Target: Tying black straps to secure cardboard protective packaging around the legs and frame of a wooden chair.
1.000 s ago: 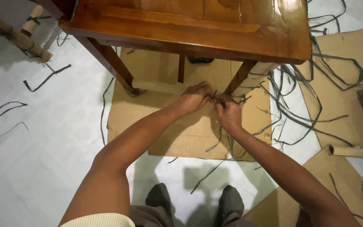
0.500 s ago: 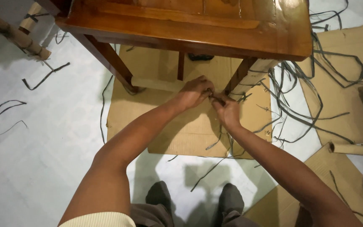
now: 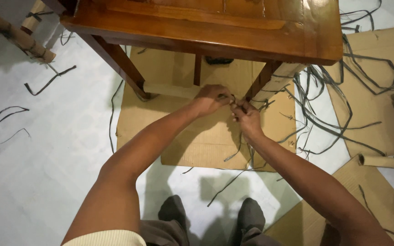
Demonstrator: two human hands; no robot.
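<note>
— White tiled floor (image 3: 46, 182), flat brown cardboard sheet (image 3: 183, 132) under the glossy wooden chair (image 3: 215, 27)?

— Yes. Left hand (image 3: 213, 98) and right hand (image 3: 247, 117) meet beside the wrapped chair leg (image 3: 270, 82), both seemingly pinching a thin dark strap (image 3: 233, 101).

Pale whitish floor (image 3: 37, 182) with a dull sheen and soft shadows, flat sheets of brown cardboard (image 3: 197, 136) laid over it at centre and right. A glossy brown wooden table (image 3: 215, 27) fills the top, its dark legs (image 3: 119, 64) standing on the cardboard. Loose dark strips (image 3: 5, 123) lie scattered on the floor at left and tangled at right, a bamboo-like pole (image 3: 14, 34) top left, a cardboard tube (image 3: 384, 161) at right.
</note>
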